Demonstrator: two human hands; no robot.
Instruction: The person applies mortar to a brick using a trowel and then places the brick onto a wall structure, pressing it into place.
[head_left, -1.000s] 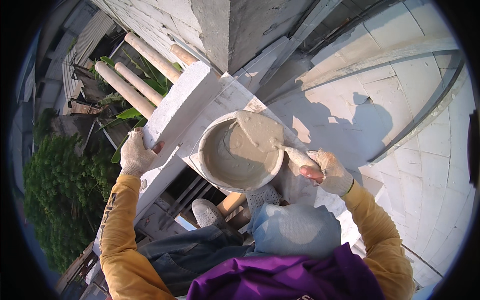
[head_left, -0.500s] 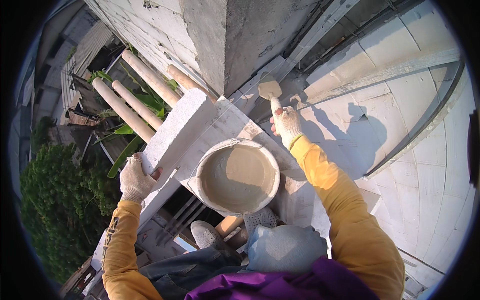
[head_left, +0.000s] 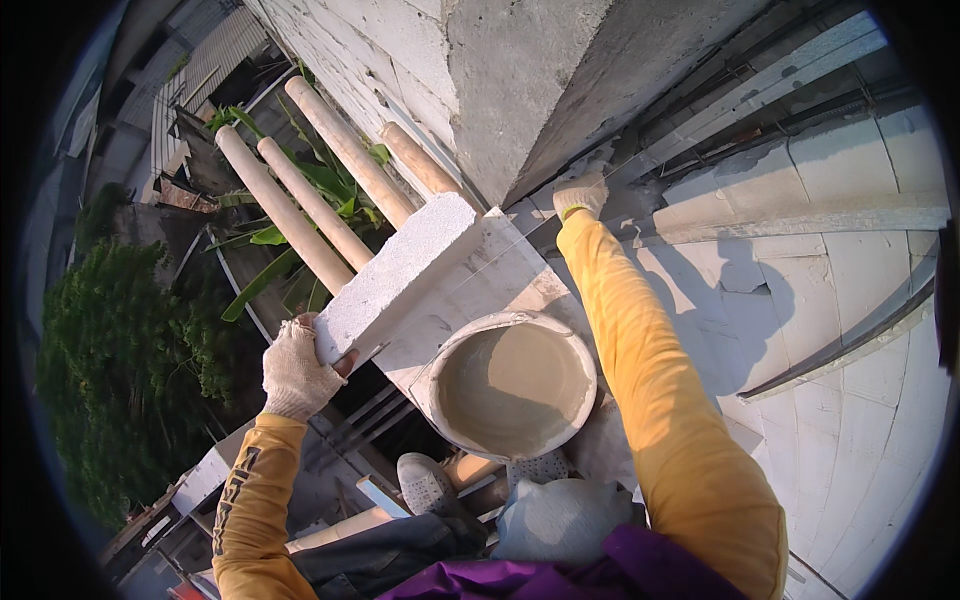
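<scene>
My left hand, in a white knitted glove with bare fingertips, grips the near end of a white lightweight concrete block. The block lies lengthwise along the left side of a pale ledge. At full reach by the foot of the wall corner is my gloved right hand, closed on the trowel. The hand and shadow hide most of the trowel. Between my arms a round bucket of wet grey mortar stands on the ledge, its surface partly in shade.
A rough concrete wall corner rises ahead. A thin string crosses above the ledge. Several wooden poles stick out at left, with a drop to trees below. Pale blockwork lies at right. My shoes are below the bucket.
My right hand has moved farther forward with the trowel, toward the wall's foot. My left hand keeps hold of the block. The whole view has shifted, so the bucket sits lower and farther right.
</scene>
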